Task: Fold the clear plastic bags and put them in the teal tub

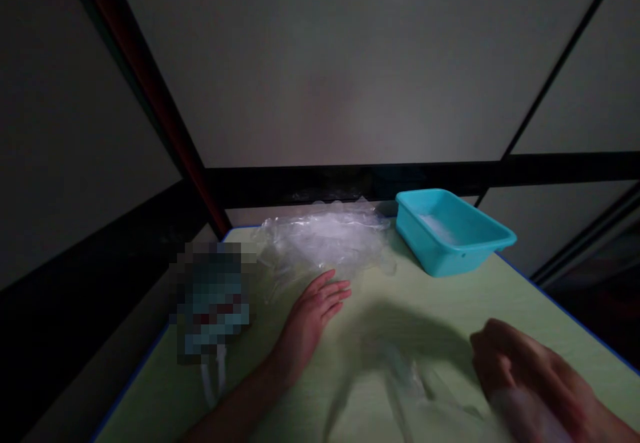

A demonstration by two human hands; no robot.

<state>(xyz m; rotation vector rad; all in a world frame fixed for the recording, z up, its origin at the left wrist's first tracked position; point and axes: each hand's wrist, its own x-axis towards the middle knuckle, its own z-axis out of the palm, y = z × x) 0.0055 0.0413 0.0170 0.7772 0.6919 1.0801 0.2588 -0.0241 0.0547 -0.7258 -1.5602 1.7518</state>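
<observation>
Translucent plastic bag (pixel 420 403) at 4 o'clock from the left hand (pixel 316 308), motion-blurred. Right hand (pixel 533 370) clenched, looks to be gripping the bag's right end. Left: released, fingers extended, clear plastic sheeting (pixel 325 236) just beyond at 12. Bag likely near weightless, limp, slippery, tears easily. Best hold: pinch a bunched edge, not the flat middle.

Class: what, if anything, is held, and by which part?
Right hand: seemingly blurred clear plastic; which part cannot be told. Left hand: nothing.
</observation>
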